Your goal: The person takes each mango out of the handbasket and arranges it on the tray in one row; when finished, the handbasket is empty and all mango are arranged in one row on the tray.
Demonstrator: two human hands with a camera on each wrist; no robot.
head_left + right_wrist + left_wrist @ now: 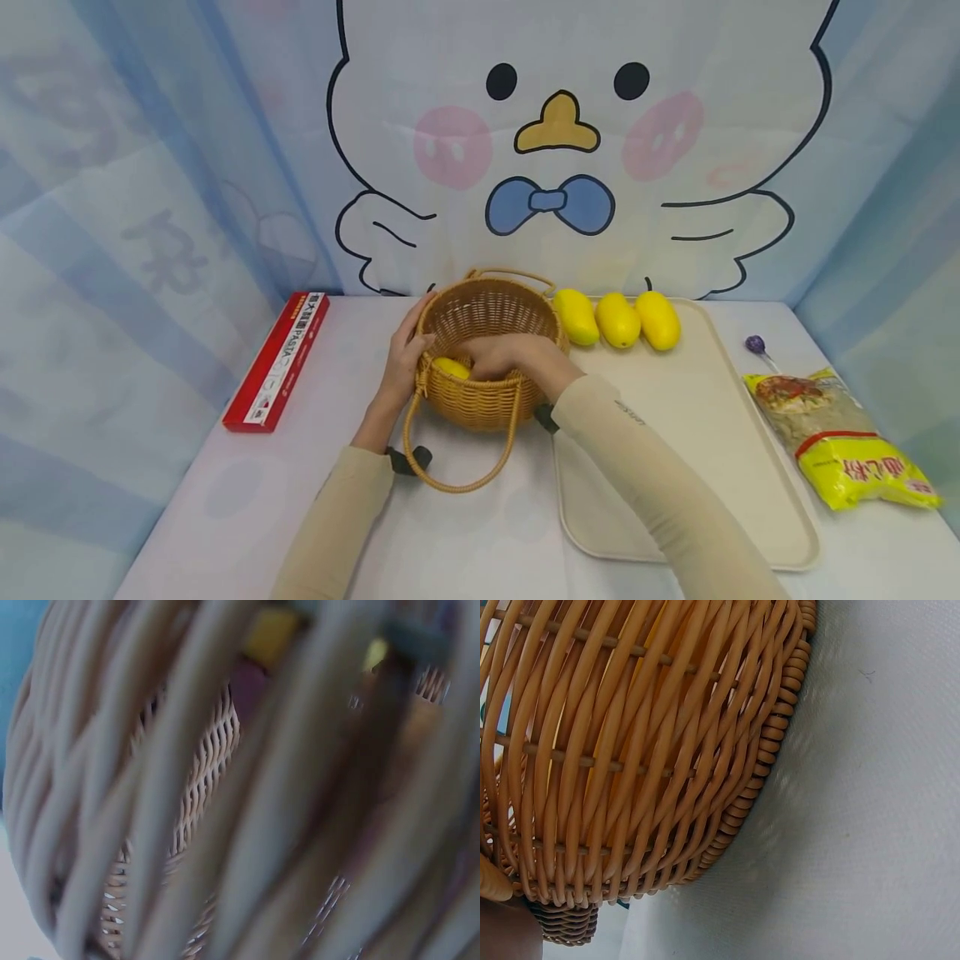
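The wicker basket (480, 408) stands on the table, one handle folded down toward the front and the other at the back. My left hand (405, 358) holds its left side, thumb at the rim and fingers along the outer wall. My right hand (498, 354) reaches over the rim into the basket and grips a yellow mango (452, 367) near the front left wall; the fingertips are partly hidden. Through the weave in the right wrist view, bits of yellow (271, 636) show. The left wrist view shows the basket's woven wall (630, 750) close up.
Right of the basket lies a beige tray (675, 433) with three yellow mangoes (618, 321) along its back edge. Further right are a purple lollipop (756, 345) and a yellow food packet (847, 442). A red pasta box (277, 362) lies at the left.
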